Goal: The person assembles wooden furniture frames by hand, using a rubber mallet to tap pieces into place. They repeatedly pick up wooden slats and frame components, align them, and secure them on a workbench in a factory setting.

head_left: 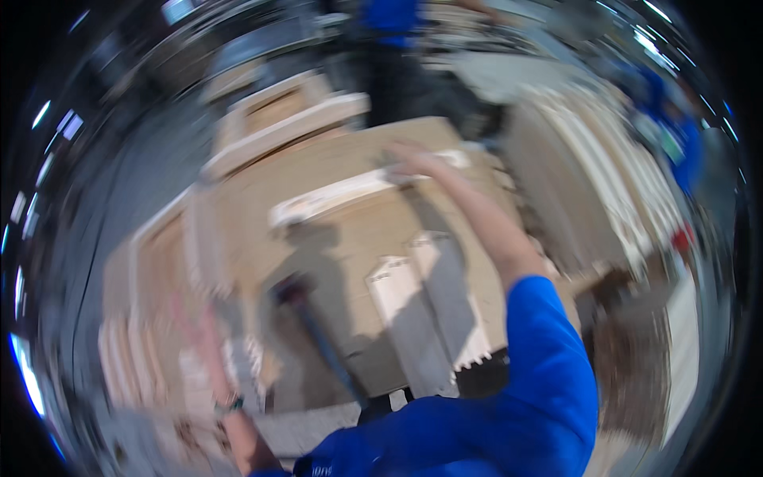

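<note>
My right hand (412, 159), smeared by motion, is stretched far out over a long pale wooden strip (334, 195). Its fingers are too blurred to show whether they grip the strip. My left hand (203, 338) is at the left side, thumb and fingers apart, near pale wooden pieces with notched ends (244, 362); nothing shows in it. Between my arms, a mallet-like tool (326, 346) with a dark head and blue handle lies on a large wooden panel (366, 262). To its right are two flat boards with toothed ends, one here (405, 318), the other beside it (451, 294).
Wooden frames (290, 123) stand at the far left edge of the panel, more frame pieces (163, 254) at the left. A tall stack of boards (584, 175) is on the right. Beyond the panel stands a person in blue (391, 24); another (679, 147) is far right.
</note>
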Motion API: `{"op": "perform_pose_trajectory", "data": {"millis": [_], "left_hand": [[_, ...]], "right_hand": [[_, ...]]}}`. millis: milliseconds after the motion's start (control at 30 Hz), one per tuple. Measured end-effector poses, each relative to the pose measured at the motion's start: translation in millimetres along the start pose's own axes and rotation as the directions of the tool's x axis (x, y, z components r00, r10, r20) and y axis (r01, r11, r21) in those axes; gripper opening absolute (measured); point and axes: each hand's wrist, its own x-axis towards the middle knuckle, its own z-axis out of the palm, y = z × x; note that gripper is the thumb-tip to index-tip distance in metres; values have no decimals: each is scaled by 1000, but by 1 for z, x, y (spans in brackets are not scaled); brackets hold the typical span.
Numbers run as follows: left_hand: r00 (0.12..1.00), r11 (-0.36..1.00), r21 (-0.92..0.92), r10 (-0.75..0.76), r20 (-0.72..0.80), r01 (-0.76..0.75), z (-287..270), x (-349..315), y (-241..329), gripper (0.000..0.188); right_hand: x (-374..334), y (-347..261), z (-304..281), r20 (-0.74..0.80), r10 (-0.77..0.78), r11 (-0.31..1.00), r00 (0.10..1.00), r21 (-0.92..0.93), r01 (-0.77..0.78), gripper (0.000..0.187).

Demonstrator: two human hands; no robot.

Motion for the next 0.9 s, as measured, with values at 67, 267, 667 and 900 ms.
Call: {"op": "perform_pose_trajectory", "data": {"millis": [67,267,667,900], "left_hand": [[1000,998,-61,-11,-11,10,-25,3,-12,65],[978,953,-255,-121,169,162,-10,-13,50,57],[930,981,-193,48,365,25,34,-48,152,48],[800,967,-255,173,574,-26,75,-118,163,48]], "right_hand": [[-15,21,-30,-322,-56,993,945,-114,20,70],[-206,197,-163,-681,480,650,554,-148,-745,33],[-368,310,-194,-257,881,434,397,108,-894,55],[-357,331,-226,-337,735,635,588,37,-772,62]]}}
